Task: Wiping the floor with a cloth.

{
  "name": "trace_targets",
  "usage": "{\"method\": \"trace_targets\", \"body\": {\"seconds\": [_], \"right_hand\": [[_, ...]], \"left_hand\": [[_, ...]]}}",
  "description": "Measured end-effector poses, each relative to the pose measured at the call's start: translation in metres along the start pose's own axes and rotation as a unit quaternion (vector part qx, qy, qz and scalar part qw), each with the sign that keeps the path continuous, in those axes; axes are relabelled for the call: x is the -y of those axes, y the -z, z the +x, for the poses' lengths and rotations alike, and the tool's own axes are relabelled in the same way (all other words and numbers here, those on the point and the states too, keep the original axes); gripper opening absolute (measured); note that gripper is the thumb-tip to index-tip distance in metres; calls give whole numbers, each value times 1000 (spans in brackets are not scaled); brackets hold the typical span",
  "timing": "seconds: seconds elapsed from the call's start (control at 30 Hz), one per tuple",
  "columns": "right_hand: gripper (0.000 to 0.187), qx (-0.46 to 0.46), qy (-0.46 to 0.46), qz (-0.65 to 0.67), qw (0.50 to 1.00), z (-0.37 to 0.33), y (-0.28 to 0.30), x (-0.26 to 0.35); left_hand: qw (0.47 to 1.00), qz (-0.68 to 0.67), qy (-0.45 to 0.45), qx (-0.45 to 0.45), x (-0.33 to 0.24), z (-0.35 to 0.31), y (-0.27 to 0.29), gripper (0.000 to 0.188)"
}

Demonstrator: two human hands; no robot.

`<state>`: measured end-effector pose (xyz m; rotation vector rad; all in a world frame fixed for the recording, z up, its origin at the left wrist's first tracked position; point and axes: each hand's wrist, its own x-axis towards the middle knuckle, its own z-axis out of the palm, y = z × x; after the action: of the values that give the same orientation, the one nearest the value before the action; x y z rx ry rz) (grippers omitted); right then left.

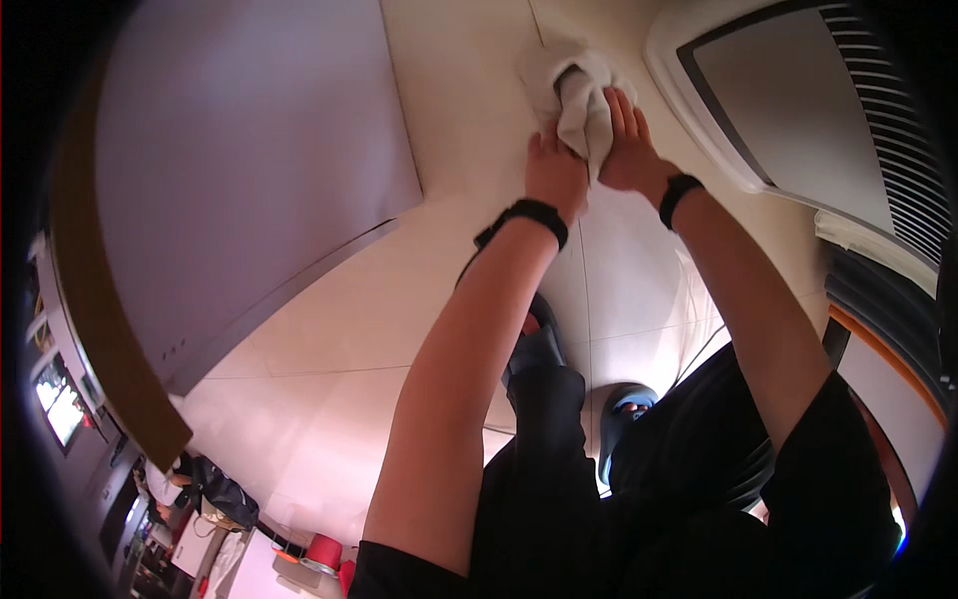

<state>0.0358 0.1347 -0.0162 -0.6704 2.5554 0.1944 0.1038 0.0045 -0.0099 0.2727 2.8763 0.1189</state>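
Observation:
A bunched white cloth is between my two hands at the top middle, against the pale tiled surface. My left hand has its fingers curled at the near left edge of the cloth. On the other side, my right hand grips the cloth with its fingers long and close together along the fabric. A dark gap shows among the folds. Both forearms reach far forward, each with a black band at the wrist.
A large grey-lilac panel with a brown edge stands at the left. To the right is a white appliance with a slatted vent. Below my arms are my feet in dark slippers. A red container sits at the lower left.

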Motion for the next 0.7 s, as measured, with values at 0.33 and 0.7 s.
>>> {"method": "trace_targets", "body": {"seconds": [0.33,0.7], "right_hand": [[92,-28,-96,-4,995,66,18,-18],[95,-114,-105,65,986,53,13,-12]], "left_hand": [[994,-51,60,81,24,82,28,61],[985,-93,41,137,32,68,39,75]]}}
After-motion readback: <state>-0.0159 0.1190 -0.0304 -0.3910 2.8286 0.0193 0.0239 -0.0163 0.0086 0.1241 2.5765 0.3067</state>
